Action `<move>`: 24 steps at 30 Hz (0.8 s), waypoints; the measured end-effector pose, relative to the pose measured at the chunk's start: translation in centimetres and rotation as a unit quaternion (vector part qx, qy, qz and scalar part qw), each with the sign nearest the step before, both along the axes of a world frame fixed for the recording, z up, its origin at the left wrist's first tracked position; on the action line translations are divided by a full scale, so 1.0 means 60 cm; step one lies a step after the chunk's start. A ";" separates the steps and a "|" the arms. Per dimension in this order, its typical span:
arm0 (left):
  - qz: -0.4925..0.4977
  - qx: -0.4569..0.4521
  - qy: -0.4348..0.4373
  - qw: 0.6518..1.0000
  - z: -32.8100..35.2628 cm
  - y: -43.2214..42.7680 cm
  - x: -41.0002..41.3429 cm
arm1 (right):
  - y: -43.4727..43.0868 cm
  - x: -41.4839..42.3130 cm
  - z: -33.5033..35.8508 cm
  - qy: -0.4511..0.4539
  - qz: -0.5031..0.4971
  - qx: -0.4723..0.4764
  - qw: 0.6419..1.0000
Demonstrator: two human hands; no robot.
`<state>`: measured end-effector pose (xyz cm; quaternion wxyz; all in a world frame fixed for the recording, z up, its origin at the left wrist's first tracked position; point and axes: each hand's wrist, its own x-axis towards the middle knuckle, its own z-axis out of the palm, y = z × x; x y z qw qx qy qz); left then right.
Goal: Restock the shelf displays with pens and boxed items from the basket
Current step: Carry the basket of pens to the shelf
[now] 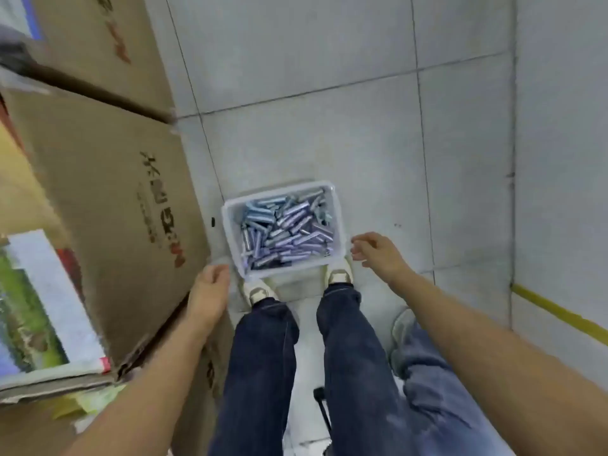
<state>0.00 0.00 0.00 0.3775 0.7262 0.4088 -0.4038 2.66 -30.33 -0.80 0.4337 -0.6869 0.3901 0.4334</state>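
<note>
A clear plastic rectangular basket (340, 222) stands on the pale grey tiled floor (296, 77), directly in front of the person's cream-coloured shoes (258, 291). It is filled with a loose heap of blue and purple pens and small boxed items (286, 225), which lie in all directions.

The left hand (210, 291) hangs just beside the near left corner of the basket, with its back turned up to the camera. Its fingers bend downward and are mostly hidden, so I cannot tell how far they are closed, or if they touch the rim. The right hand (378, 255) is just beside the near right corner. Its fingers are loosely bent and a little spread, they hold nothing, and the fingertips are very near the rim but seem apart from it.

The legs in dark blue jeans (263, 357) stand between the two forearms. On the left, large brown cardboard boxes (115, 192) with printed letters stand near the basket. On the right is another leg in lighter blue jeans (434, 390) with a grey shoe (403, 327), and further right a yellow strip (559, 314) runs across the floor.
</note>
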 end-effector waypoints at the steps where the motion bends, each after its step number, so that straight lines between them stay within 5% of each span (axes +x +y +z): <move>1: 0.001 0.012 -0.014 1.000 -0.040 -0.004 0.004 | 0.002 0.001 -0.039 0.001 -0.002 -0.006 1.000; 7: 0.044 0.095 0.015 0.994 -0.250 0.011 0.010 | 0.011 -0.004 -0.251 -0.034 0.017 -0.075 0.996; 13: 0.090 0.037 0.017 0.995 -0.347 0.026 -0.015 | 0.011 -0.011 -0.356 -0.092 0.044 -0.103 0.989; 18: 0.085 0.033 -0.059 0.994 -0.298 0.020 -0.007 | 0.003 -0.010 -0.314 -0.130 0.045 -0.105 0.985; 24: 0.042 0.042 -0.160 0.985 -0.098 0.005 0.064 | -0.019 0.041 -0.096 -0.184 0.030 -0.117 0.975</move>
